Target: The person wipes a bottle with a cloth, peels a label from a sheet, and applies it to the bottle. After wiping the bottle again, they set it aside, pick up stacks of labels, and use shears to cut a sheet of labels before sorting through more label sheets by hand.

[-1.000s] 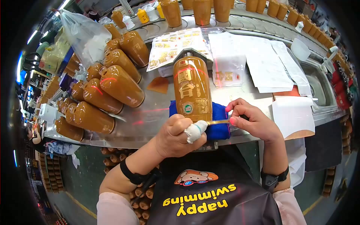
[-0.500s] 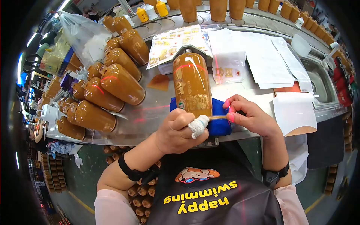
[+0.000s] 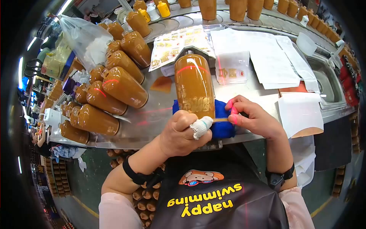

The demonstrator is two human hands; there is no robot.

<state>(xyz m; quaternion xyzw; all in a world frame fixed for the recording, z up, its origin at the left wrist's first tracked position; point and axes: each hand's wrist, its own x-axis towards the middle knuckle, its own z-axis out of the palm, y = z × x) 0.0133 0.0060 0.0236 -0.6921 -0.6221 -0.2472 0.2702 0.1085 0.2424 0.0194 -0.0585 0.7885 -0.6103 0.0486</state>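
A glossy brown bottle (image 3: 193,82) with gold decoration near its base lies on a stand, its neck pointing away from me. My left hand (image 3: 182,131) is closed at the bottle's base, with a white cloth cover (image 3: 201,127) on one finger. From there a thin tan strip (image 3: 220,120) runs across to my right hand (image 3: 249,115), where thumb and fingertips pinch its end. Whether it is a stick or a band I cannot tell. Under the bottle's base and beside the strip is a blue cloth (image 3: 223,131).
Several brown bottles (image 3: 125,87) lie in rows at the left. Printed decal sheets (image 3: 177,45) lie behind the stand, and white paper sheets (image 3: 268,57) to the right, near a metal sink (image 3: 324,82). A conveyor (image 3: 175,22) carrying bottles runs along the back.
The bottle has turned on its stand, so the gold lettering and green mark have gone from the upper side. Bottles on the conveyor have shifted right. Both hands stay almost in place.
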